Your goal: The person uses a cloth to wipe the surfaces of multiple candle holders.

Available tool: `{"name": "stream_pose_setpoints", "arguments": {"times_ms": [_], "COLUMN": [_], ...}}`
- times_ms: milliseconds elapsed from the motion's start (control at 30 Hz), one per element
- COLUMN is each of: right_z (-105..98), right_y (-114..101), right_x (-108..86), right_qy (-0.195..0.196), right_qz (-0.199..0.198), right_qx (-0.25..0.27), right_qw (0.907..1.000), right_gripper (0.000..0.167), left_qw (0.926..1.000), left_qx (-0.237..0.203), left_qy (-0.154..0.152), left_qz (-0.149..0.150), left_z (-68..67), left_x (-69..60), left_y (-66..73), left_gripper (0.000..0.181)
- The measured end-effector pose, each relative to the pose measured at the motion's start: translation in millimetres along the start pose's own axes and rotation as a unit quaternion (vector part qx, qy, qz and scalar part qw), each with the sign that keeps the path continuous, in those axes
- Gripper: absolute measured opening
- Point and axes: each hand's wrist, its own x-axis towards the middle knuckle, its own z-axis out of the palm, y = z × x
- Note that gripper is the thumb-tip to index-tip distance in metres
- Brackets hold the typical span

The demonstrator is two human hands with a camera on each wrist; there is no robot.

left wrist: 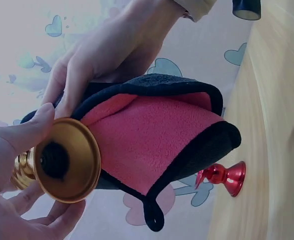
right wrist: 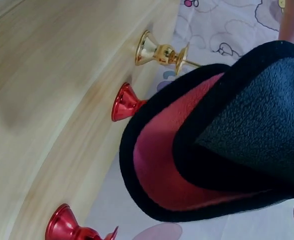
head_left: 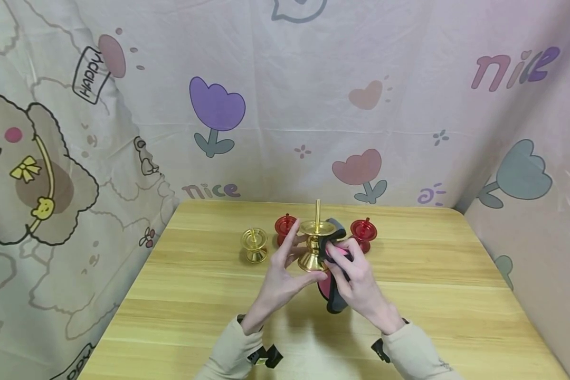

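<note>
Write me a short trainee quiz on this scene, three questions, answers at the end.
1. How many red candlesticks stand on the table?
2. True or false: the right hand holds a red candlestick.
3. What colour is the candlestick in the left hand: A, red; B, silver; C, gold?

Key: 1. Two. 2. False; it grips the cloth. 3. C.

large candlestick point(head_left: 313, 244): gold | cloth point(left wrist: 141, 140): pink, dark grey, black-edged | candlestick pair point(head_left: 363, 230): red | tabletop point(head_left: 185, 295): yellow woodgrain
</note>
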Motion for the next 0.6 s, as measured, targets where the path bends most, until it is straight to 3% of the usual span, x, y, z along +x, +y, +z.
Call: {"name": "stream_pose_setpoints", "arguments": {"times_ms": [100,200,300,400,500,600], "right_z": [1,1,0,-2,-2,0], "right_y": [-1,2,7,10,11,7], "right_x": [0.1,-0.6,-1.6,-2.9,-3.0,-1.1], "right_qy": [0.002,0.006,0.005,0.002,0.008,0.016], "right_qz": [-0.008,-0.003,0.018,0.040,0.034,0.006], "right_qx": [-0.002,0.041,0.103,0.132,0.118,0.073], "right_qw": [1.0000,0.9992,0.9945,0.9904,0.9924,0.9972], "right_gripper": [0.037,0.033,0.029,0.044,0.043,0.026], "left_qw": [0.9998,0.9978,0.9907,0.9816,0.9759,0.9794], "left_qx": [-0.015,-0.057,-0.122,-0.167,-0.179,-0.156], "left_qy": [-0.003,-0.018,-0.042,-0.077,-0.105,-0.106], "left_qz": [-0.013,-0.029,-0.043,-0.052,-0.067,-0.073], "left_z": [-1.1,-4.5,-9.9,-13.4,-12.0,-7.0], "left_x": [-0.2,0.4,0.7,0.7,1.3,2.5], "left_y": [0.0,-2.3,-6.8,-9.8,-9.1,-5.6], "left_gripper": [0.112,0.107,0.103,0.098,0.098,0.106]}}
